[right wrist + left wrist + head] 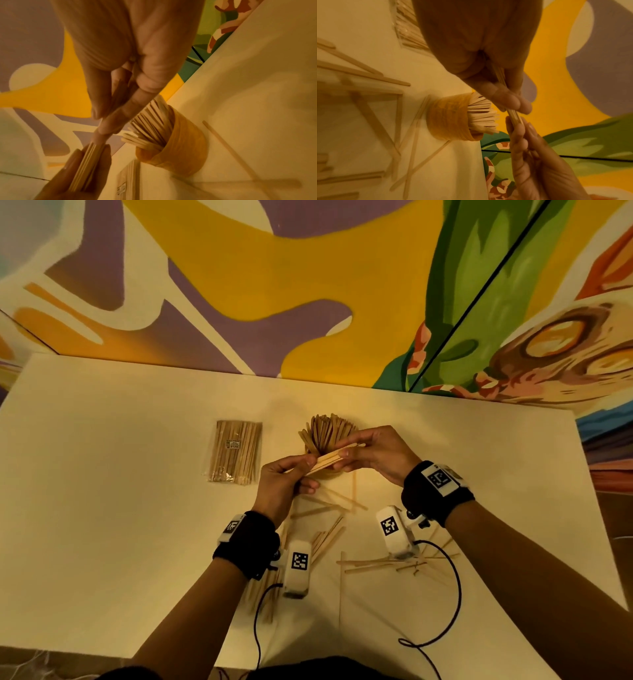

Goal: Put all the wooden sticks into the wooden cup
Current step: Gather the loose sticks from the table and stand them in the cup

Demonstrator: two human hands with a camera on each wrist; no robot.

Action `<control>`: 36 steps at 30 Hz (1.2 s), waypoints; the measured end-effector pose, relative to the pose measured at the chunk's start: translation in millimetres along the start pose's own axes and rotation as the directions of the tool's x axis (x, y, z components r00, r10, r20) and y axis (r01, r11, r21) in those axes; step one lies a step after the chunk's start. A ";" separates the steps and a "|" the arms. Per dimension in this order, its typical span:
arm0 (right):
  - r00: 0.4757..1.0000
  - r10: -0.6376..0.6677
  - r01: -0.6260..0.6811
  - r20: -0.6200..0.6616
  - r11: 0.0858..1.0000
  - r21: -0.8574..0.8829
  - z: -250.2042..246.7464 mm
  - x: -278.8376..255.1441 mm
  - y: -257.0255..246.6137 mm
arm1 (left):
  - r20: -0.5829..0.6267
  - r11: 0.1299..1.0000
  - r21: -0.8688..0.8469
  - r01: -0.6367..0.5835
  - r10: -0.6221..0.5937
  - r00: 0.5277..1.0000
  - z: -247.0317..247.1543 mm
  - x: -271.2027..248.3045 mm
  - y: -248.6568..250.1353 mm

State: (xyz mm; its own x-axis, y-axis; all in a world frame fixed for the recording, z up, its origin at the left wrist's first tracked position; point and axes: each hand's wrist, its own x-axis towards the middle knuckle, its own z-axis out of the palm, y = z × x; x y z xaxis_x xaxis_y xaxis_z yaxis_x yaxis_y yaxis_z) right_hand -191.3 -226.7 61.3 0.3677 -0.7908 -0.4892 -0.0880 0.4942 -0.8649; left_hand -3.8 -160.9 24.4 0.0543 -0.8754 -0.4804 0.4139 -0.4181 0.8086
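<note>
We see two hands: our left hand (279, 486) and right hand (378, 451) each pinch one end of a small bundle of sticks (325, 462), fingers curled round it, held just above the single wooden cup (448, 119). The cup is round, ribbed, honey-coloured, and packed with flat thin sticks (325, 431) fanning out. Loose sticks (329, 537), too many to count, lie scattered near us. One clear packet of sticks (234, 453) lies left of the cup. The bench (102, 491) is smooth and cream; a painted mural (274, 268) stands behind it.
</note>
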 end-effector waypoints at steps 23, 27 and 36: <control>0.990 -0.108 0.028 -0.090 0.777 -0.629 -61.1 28.5 -52.7 | 0.064 0.877 0.447 -0.179 0.168 0.984 -20.8 29.4 -19.0; 0.989 -0.138 0.117 0.047 0.555 -0.823 -46.2 34.9 -61.4 | 0.179 0.707 0.618 -0.344 0.299 0.937 -20.1 34.1 -24.7; 0.947 0.108 0.303 0.304 0.021 -0.953 -4.3 60.4 -39.4 | 0.186 0.568 0.745 -0.351 0.327 0.926 -21.4 43.9 -30.0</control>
State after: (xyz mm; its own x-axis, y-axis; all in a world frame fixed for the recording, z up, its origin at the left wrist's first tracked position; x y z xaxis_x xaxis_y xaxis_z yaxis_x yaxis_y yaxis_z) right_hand -169.6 -295.5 65.3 0.6198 -0.5856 -0.5225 -0.7723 -0.5735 -0.2733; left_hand 5.6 -181.5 -28.2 0.0164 -0.9930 -0.1168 -0.4608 -0.1112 0.8805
